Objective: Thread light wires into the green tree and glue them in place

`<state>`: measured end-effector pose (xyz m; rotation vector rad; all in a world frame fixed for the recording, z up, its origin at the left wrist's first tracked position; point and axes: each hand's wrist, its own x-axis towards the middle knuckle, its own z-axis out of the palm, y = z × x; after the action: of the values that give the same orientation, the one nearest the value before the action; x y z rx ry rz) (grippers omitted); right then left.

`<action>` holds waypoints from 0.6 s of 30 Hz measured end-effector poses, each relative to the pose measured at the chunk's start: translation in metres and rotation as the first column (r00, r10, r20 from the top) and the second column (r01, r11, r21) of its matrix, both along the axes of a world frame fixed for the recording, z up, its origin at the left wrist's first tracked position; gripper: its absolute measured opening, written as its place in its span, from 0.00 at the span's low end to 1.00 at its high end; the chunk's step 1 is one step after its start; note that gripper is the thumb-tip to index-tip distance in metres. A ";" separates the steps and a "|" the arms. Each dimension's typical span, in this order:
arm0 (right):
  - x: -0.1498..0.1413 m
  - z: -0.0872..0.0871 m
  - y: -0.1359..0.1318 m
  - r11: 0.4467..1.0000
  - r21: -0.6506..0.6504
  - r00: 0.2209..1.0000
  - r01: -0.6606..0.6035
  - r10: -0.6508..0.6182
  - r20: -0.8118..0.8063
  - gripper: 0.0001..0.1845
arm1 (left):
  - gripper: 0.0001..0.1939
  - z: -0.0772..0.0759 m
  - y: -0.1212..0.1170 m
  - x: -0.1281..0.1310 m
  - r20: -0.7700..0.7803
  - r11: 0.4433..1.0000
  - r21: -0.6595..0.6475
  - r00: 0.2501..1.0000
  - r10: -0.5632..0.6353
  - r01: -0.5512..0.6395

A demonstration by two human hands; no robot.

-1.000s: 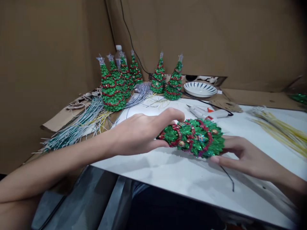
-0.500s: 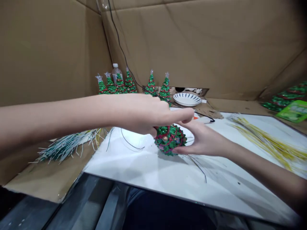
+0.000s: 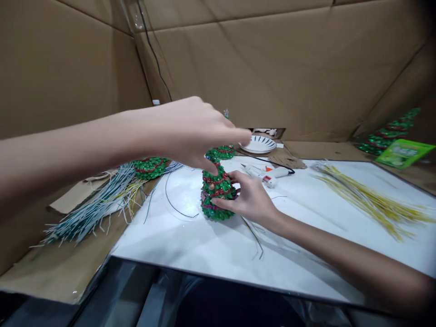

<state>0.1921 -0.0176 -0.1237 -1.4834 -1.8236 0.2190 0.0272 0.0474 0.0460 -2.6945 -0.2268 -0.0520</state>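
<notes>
A small green Christmas tree (image 3: 218,193) with red garland and beads stands upright on the white board (image 3: 190,245). My right hand (image 3: 250,200) is closed around its lower right side, thumb in front. Over the treetop is my left hand (image 3: 200,131), slightly blurred, its index finger stretched to the right and its thumb pointing down at the tree's upper part. The left thumb and index finger are apart; the other fingers and the treetop are hidden. A white glue gun (image 3: 269,175) lies behind my right hand.
Behind the hands, another tree (image 3: 223,152) and a striped plate (image 3: 260,144) show. Bundled wires lie at left, teal and white (image 3: 91,209), and at right, yellow (image 3: 368,195). At far right are a green packet (image 3: 403,153) and a tree (image 3: 391,131). Cardboard walls (image 3: 272,72) enclose the table.
The tree has gone from tilted to upright and sits further left in view. My left hand has risen relative to it; my right hand stays on its side. The view has shifted.
</notes>
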 end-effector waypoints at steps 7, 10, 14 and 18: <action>-0.010 -0.006 -0.006 0.997 -0.046 0.998 0.058 -0.058 -0.004 0.32 | 0.15 -0.022 0.030 -0.015 0.142 0.941 -0.329 0.981 0.134 -0.081; -0.006 0.000 -0.010 0.996 -0.087 1.000 0.012 -0.014 -0.023 0.34 | 0.12 -0.028 0.030 -0.013 0.163 0.905 -0.424 0.979 0.126 -0.046; 0.033 0.019 -0.010 0.986 -0.168 0.997 -0.020 0.008 -0.075 0.23 | 0.12 -0.029 0.029 -0.013 0.189 0.837 -0.546 0.972 0.142 -0.016; 0.109 0.027 0.005 0.962 -0.203 0.954 0.185 -0.125 0.274 0.15 | 0.15 -0.030 0.034 -0.014 0.214 0.786 -0.619 0.961 0.174 -0.005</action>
<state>0.3007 -0.0123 -0.0970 -1.8832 -1.9219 0.1651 0.0134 0.0811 0.0161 -3.3230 -0.5379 -0.3678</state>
